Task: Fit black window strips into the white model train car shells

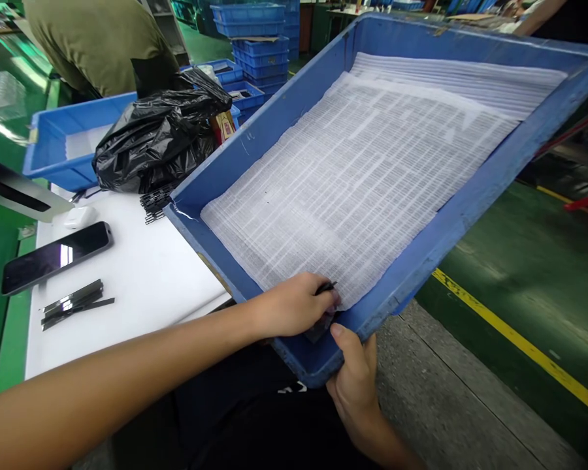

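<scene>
A blue plastic tray [463,202] is tilted up towards the far side, with its near corner over my lap. It holds a wide stack of white, grid-patterned sheets [353,176]. My left hand [294,303] reaches over the near rim and pinches small black strips [323,320] at the stack's corner. My right hand [355,369] wraps the tray's near rim from below, thumb on top, and holds the tray. On the white table [132,313] lie a bundle of black strips [73,303] and a black smartphone [53,256].
A black plastic bag [157,134], black clips [154,202] and a small white case [80,217] sit at the table's far end, beside a blue tray [63,143]. Stacked blue crates [259,55] and a person in an olive shirt [98,46] stand beyond. Green floor with a yellow line lies right.
</scene>
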Demonstrator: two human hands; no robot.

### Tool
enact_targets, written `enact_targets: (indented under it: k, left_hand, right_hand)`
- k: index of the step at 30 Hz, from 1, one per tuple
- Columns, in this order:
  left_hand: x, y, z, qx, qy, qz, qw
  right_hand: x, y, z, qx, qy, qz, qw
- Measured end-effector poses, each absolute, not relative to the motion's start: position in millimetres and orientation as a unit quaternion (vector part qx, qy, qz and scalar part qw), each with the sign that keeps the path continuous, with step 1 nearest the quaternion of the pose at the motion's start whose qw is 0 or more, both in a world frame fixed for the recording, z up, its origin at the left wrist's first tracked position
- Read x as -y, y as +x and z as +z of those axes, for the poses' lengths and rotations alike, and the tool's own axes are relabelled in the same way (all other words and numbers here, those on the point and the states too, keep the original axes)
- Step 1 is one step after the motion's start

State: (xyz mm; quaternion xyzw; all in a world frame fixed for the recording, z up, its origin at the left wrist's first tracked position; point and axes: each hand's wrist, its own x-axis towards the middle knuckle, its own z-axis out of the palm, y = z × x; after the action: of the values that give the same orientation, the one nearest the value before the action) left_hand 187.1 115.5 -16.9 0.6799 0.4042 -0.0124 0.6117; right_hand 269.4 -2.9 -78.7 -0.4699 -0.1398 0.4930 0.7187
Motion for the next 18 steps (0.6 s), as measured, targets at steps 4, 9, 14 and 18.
enact_targets:
  k: [4, 9, 14, 18]
  left_hand:
    - [-121, 188, -9, -0.422, 0.570, -0.025, 0.704]
    - [-126, 185, 3, -0.437, 0.516, -0.043, 0.735]
    - [-129, 178, 20, -0.422, 0.639, -0.025, 0.643]
    - [-126, 146, 59, -0.406, 0.687, 0.067, 0.599]
  right_hand:
    - [2, 269, -82, 0.132, -0.460, 0.498, 0.723]
    - [3, 270, -85, 0.124, -0.468, 0.486, 0.728]
    - [6, 272, -84, 0.120, -0.478, 0.482, 0.724]
    - [9, 273, -79, 0.085, -0.520, 0.478, 0.703]
